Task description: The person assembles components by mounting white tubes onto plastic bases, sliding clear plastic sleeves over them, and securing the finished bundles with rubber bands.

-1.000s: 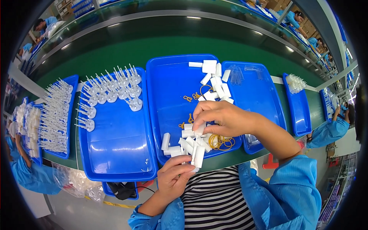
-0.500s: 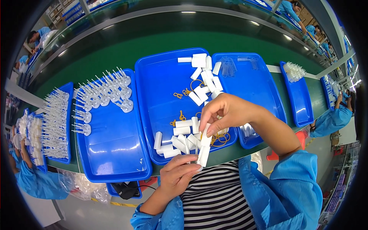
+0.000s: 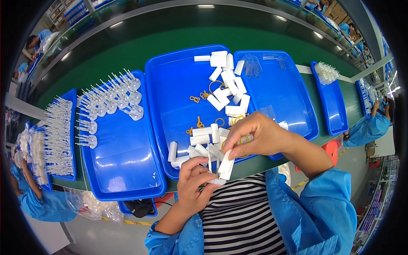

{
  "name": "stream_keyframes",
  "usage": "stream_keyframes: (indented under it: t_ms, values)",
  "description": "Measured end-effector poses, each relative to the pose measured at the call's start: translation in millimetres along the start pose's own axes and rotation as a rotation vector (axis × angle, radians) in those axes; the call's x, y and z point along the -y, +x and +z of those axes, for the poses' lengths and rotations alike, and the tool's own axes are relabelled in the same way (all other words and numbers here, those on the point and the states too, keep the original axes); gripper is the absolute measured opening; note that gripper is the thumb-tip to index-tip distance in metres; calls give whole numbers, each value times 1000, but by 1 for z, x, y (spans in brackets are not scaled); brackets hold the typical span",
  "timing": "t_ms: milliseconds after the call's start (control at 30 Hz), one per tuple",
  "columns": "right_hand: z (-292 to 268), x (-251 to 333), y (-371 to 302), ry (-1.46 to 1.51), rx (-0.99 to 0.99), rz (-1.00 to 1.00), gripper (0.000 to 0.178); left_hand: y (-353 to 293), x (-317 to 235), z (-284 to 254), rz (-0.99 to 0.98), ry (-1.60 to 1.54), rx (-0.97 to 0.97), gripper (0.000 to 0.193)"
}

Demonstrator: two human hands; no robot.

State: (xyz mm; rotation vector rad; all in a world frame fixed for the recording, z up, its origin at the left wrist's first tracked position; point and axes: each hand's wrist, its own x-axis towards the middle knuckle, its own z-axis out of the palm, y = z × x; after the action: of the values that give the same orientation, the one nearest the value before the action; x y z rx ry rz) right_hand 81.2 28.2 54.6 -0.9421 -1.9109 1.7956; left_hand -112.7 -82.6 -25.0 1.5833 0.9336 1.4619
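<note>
Your left hand (image 3: pixel 194 185) pinches a pronged base (image 3: pixel 218 182), your right hand (image 3: pixel 260 135) a block (image 3: pixel 227 165), by the middle tray (image 3: pixel 180 91). That tray holds blocks (image 3: pixel 214 103) and bands (image 3: pixel 200 123); its left neighbour (image 3: pixel 123 170), bases (image 3: pixel 135 112); its right neighbour (image 3: pixel 281 97), clear pieces (image 3: pixel 252 68).

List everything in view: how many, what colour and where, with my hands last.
Work surface: one, green, beneath trays.
Trays: several, blue, across the surface, one below it.
Pronged parts: many, translucent white, left trays.
White blocks: many, white, mostly middle tray.
Yellow bands: several, yellow, middle tray.
Clear pieces: several, transparent, tray right of middle.
Clustered parts: one pile, whitish, narrow right tray.
Plastic bags: count unclear, clear, below left trays.
Red items: few, red, under bench.
Coworkers: several, blue clothing, around the edges.
Striped top: one, black and white, lower middle.
Left hand: one, bare, lower middle, fingers holding a pronged part.
Right hand: one, bare, right of it, fingers pinching a white block.
</note>
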Motion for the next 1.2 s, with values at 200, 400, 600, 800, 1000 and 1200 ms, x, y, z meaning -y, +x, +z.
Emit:
stream_keyframes:
  t_ms: [200,400,600,800,1000,1200]
  values:
    - [22,-7,-1,5,4,-39,12,-2,1,-2,-41,-86,69,27]
    - [24,-2,-3,101,24,-30,18,-7,3,-8,-120,-339,50,27]
    - [24,-4,-1,307,115,36,17,-11,7,-5,-259,-793,-26,25]
    - [31,-14,0,512,82,26,14,-14,8,0,-289,-904,-50,26]
    - [39,-18,-5,411,30,63,15,-13,0,-1,-405,-1007,-81,23]
    - [38,-4,-5,-172,-5,-282,24,-20,5,1,-485,-1084,-59,21]
